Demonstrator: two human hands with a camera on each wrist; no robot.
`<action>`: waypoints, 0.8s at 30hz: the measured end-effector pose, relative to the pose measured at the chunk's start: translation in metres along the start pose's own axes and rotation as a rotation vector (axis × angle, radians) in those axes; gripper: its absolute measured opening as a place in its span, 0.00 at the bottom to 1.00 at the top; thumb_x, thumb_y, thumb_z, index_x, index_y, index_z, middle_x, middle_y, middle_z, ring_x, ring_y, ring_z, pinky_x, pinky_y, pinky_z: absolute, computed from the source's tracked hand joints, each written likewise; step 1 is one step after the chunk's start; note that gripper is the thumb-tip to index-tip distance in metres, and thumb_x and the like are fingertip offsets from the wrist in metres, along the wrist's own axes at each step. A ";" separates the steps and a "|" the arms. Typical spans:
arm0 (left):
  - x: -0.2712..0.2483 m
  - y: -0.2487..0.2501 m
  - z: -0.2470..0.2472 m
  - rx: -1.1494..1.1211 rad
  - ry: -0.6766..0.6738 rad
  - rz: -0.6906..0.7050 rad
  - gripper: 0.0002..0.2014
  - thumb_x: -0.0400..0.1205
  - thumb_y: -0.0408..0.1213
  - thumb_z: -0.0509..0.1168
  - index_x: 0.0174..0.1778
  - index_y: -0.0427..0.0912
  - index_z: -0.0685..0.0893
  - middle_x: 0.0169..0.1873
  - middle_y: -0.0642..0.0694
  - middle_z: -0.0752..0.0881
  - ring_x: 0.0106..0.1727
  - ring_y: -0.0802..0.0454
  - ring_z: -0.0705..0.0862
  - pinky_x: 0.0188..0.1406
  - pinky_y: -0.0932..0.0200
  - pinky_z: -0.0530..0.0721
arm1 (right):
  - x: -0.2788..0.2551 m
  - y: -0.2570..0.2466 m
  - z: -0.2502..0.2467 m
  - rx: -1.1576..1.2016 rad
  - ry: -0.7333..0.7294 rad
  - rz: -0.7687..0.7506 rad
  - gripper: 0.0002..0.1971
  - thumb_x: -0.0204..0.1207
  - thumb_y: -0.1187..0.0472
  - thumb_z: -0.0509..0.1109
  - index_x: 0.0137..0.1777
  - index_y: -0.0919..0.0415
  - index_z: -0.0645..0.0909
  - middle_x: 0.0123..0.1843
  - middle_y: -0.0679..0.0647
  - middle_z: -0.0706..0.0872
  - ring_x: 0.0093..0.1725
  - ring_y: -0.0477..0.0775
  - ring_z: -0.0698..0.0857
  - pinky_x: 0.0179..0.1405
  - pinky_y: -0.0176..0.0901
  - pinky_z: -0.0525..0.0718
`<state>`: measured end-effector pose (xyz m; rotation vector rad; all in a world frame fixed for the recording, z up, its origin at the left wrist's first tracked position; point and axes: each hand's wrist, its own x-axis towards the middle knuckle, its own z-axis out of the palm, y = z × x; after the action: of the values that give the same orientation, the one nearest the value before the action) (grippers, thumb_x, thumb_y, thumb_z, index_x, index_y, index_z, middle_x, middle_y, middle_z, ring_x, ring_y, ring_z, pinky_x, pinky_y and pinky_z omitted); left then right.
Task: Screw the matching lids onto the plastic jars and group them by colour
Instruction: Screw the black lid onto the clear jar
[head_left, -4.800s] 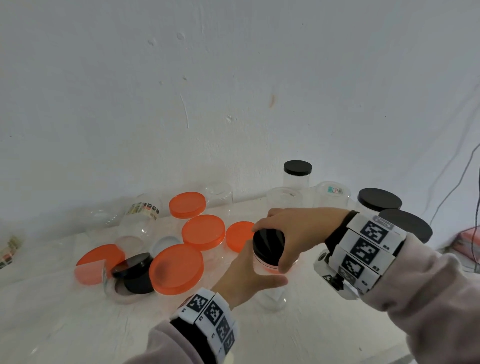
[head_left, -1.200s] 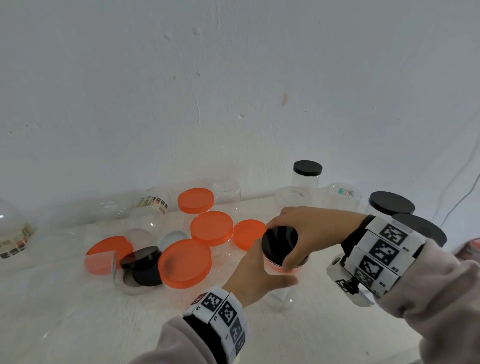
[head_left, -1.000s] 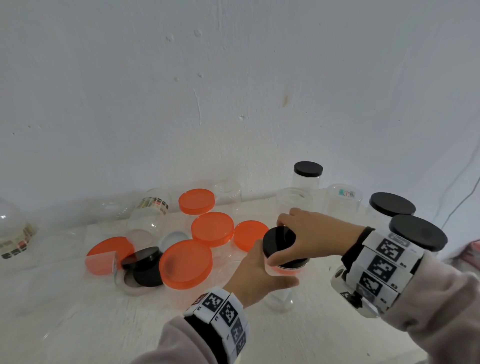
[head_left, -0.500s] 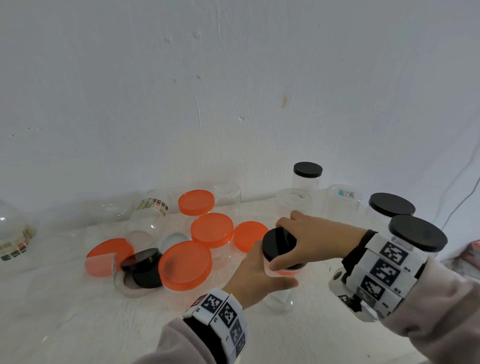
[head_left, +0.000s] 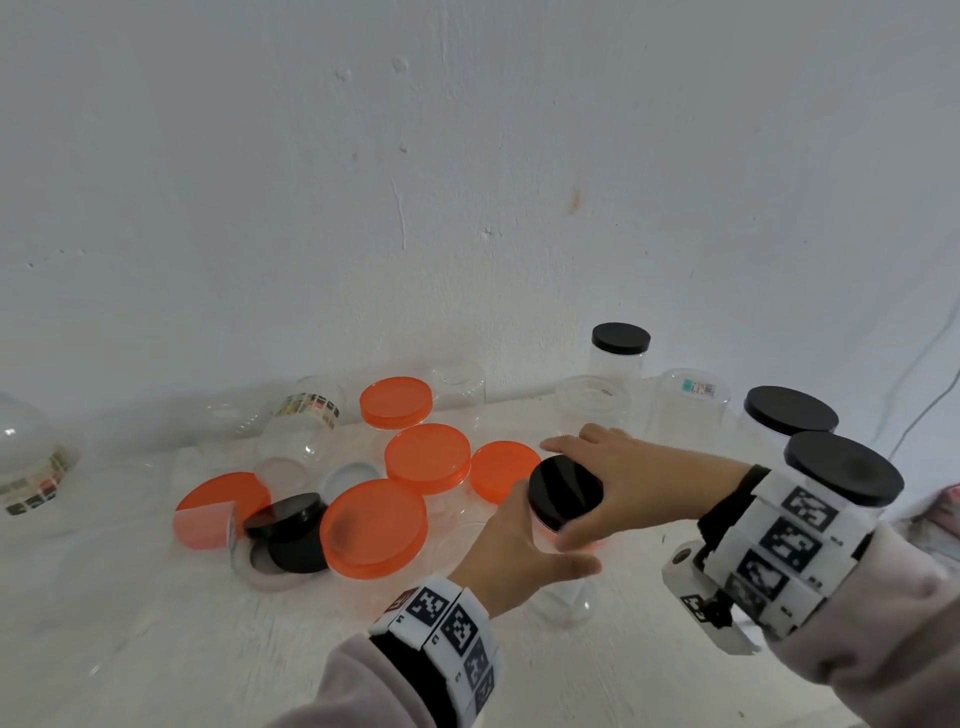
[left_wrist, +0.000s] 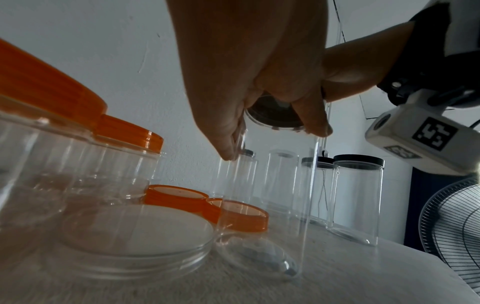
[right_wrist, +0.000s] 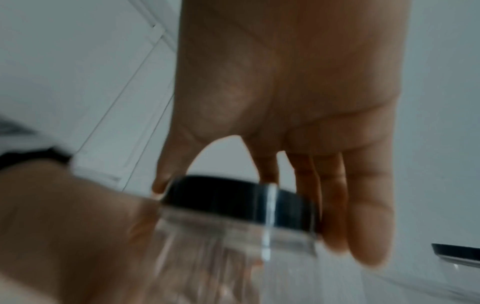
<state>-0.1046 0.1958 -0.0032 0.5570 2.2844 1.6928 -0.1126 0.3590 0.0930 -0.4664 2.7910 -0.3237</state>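
Standing upright on the white table (head_left: 649, 670), long axis vertical and mouth up, the clear jar (left_wrist: 272, 185) is gripped round its upper wall by the left hand (head_left: 511, 553). Directly above, the black lid (head_left: 565, 493) is pinched at its rim by the right hand (head_left: 631, 480), thumb near, fingers far. Capped black jars (head_left: 844, 475) are grouped to the right, orange-lidded jars (head_left: 374, 527) to the left.

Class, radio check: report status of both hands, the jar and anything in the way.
Left hand grips jar. Right hand grips black lid on jar. Orange-lidded jars close at left, not blocking.
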 end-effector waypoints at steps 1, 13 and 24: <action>0.000 0.000 0.000 0.010 0.003 0.000 0.41 0.67 0.45 0.81 0.71 0.62 0.65 0.64 0.63 0.78 0.65 0.69 0.76 0.60 0.71 0.73 | -0.002 0.002 -0.005 0.049 -0.076 -0.040 0.47 0.63 0.37 0.76 0.80 0.37 0.55 0.65 0.38 0.66 0.67 0.45 0.67 0.63 0.42 0.75; -0.001 -0.001 0.000 -0.014 -0.002 0.013 0.41 0.68 0.42 0.80 0.74 0.57 0.66 0.65 0.60 0.79 0.65 0.66 0.77 0.65 0.64 0.76 | -0.002 -0.008 0.013 -0.095 0.166 0.080 0.40 0.62 0.24 0.66 0.68 0.49 0.68 0.54 0.47 0.70 0.46 0.46 0.76 0.40 0.38 0.76; -0.001 -0.001 0.000 0.005 0.008 0.024 0.41 0.69 0.45 0.81 0.74 0.56 0.65 0.66 0.60 0.78 0.66 0.67 0.76 0.66 0.66 0.74 | -0.010 -0.003 0.008 0.021 0.150 -0.008 0.38 0.60 0.30 0.72 0.69 0.44 0.70 0.54 0.41 0.71 0.50 0.41 0.75 0.45 0.36 0.78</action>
<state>-0.1038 0.1949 -0.0037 0.5820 2.2972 1.7034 -0.1004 0.3586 0.0883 -0.4665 2.9279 -0.4046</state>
